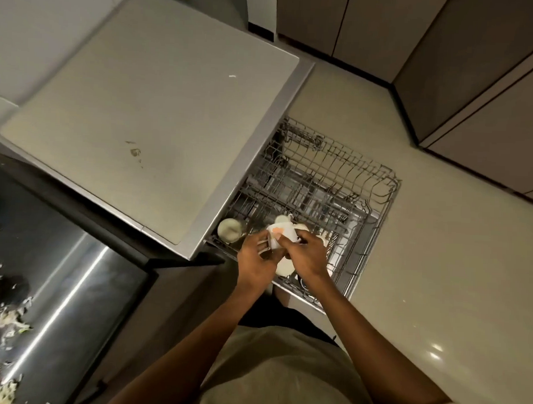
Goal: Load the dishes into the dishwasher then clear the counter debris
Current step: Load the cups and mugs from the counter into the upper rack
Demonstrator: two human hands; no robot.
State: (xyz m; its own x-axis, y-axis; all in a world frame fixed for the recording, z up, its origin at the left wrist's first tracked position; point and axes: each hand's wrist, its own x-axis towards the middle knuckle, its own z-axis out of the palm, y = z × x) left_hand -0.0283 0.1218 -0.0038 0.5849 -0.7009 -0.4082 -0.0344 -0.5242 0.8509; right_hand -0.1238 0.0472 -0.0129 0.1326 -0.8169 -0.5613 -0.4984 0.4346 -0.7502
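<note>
Two hands meet over the near corner of the pulled-out dishwasher rack [376, 217], lower centre of frame. Right hand [307, 257] grips a white mug [280, 234] from the right side; left hand [255, 262] has fingers curled against the mug's left wall. Mug appears tilted, hovering just above the tines, other pale dishes beneath. A cup [229, 230] already sits to its left. Debris [4, 322] remains on the counter [75, 285], far lower left.

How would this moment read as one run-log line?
phase: loading | left hand: on white mug | right hand: grips mug | place: over dishwasher rack | counter debris: not cleared
</note>
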